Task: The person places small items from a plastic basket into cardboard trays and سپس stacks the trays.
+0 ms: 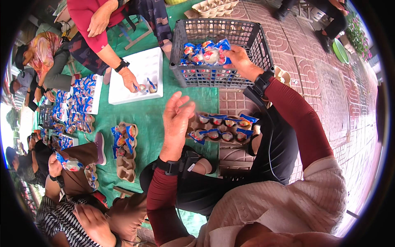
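Note:
My right hand grips the blue end of a wrapped egg, its clear part hanging to the left. It is at the near right side of a black plastic crate, above several more wrapped eggs inside. My left hand is raised with its fingers apart, and I see nothing in it. Just right of it, between my legs, a cardboard egg tray carries two rows of wrapped eggs in blue and clear film. My left hand hides part of that tray's left end.
A co-worker's hand touches a wrapped egg in a white foam tray. Another co-worker's hand holds a packet at left. A part-filled cardboard tray lies on the green mat. Stacked egg trays are beyond the crate.

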A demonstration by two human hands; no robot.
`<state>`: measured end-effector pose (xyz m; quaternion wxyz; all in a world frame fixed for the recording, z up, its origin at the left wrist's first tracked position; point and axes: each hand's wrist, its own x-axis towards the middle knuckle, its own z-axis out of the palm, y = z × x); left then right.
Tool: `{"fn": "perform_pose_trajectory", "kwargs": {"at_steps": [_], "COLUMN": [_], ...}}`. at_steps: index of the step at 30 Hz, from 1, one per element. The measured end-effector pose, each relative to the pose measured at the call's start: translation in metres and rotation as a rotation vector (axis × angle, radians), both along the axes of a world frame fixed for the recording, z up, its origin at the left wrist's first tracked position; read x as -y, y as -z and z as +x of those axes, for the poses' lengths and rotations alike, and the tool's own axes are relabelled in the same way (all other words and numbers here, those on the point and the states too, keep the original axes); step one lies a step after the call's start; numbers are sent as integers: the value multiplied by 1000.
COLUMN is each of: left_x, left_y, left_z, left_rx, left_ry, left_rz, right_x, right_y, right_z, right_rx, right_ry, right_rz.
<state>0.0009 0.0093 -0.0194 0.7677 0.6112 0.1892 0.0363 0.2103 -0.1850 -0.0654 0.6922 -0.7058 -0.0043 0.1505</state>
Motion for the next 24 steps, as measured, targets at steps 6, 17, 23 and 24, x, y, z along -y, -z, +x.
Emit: {"fn": "perform_pose_trajectory", "kwargs": {"at_steps": [6, 17, 23, 24], "left_x": [-13, -49, -38, -37], "left_y": [-7, -13, -11, -12], "left_z": [4, 50, 47, 42], "left_rx": [35, 104, 55, 54], "left_ry": [-107, -340, -241, -234], "left_rz": [-63, -136, -155, -139], "right_x": [-17, -41, -48, -50], "right_y": [50, 81, 94, 90], "right_z": [42, 48, 35, 27], "right_rx": [50, 151, 503, 556], "right_ry": [138, -137, -201, -217], "right_rz": [-292, -173, -358, -422]}}
